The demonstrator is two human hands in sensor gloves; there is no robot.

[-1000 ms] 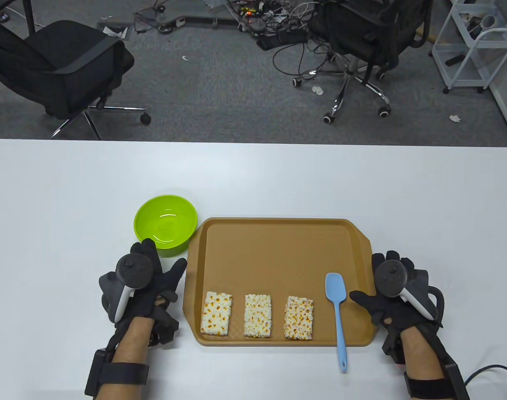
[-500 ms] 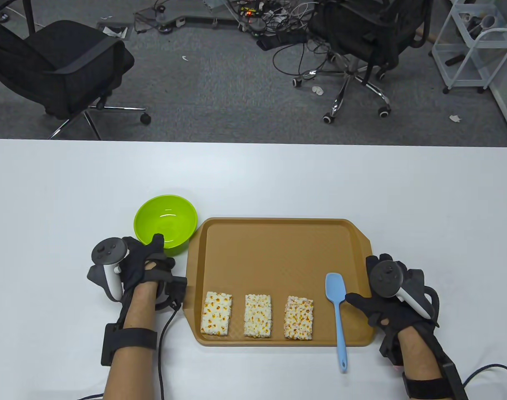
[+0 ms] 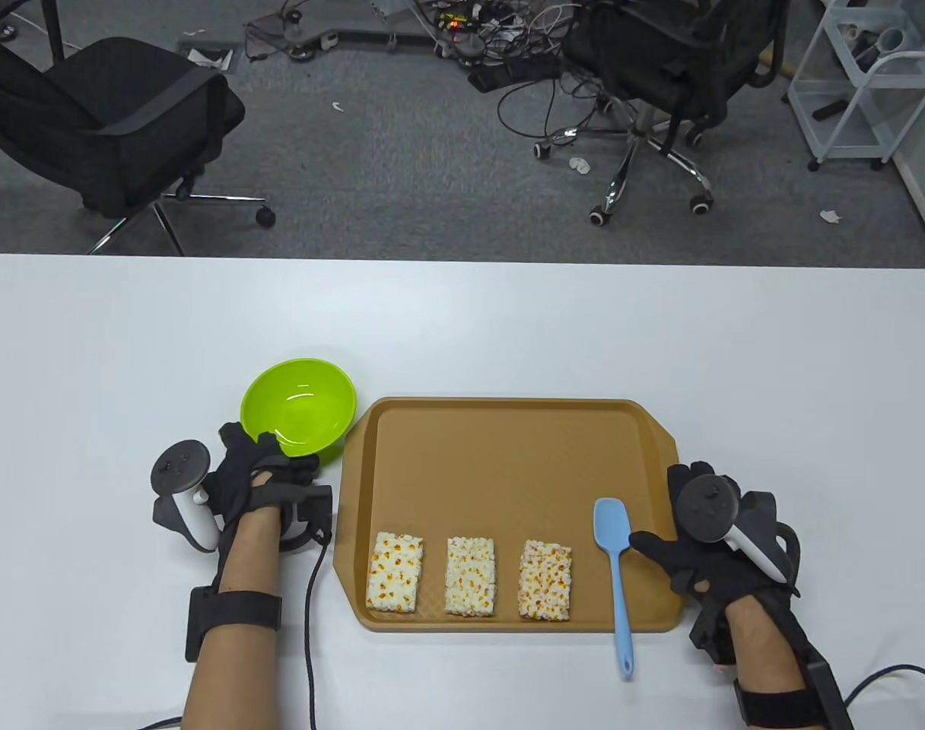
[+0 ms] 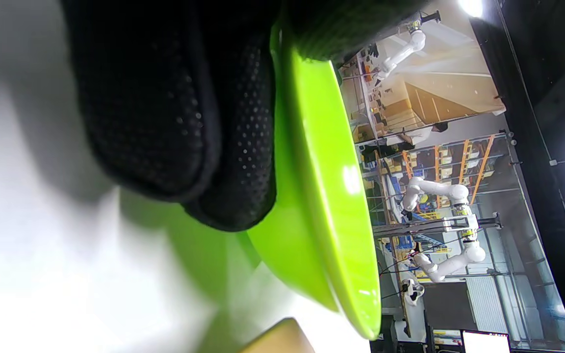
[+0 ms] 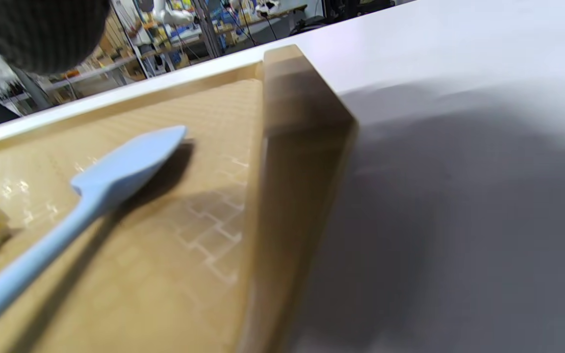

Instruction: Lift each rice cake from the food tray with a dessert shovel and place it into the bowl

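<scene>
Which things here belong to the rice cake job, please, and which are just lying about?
Job: three rice cakes, shovel, tray, bowl, held by left hand.
Lying about: office chairs, floor cables, white cart.

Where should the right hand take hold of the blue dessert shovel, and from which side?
Grip the dessert shovel by its thin handle end, which sticks out over the tray's near rim, coming from the right with the right hand.

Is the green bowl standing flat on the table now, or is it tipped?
Tipped. The left hand grips the green bowl at its near rim, and the left wrist view shows its rim tilted off the table.
</scene>
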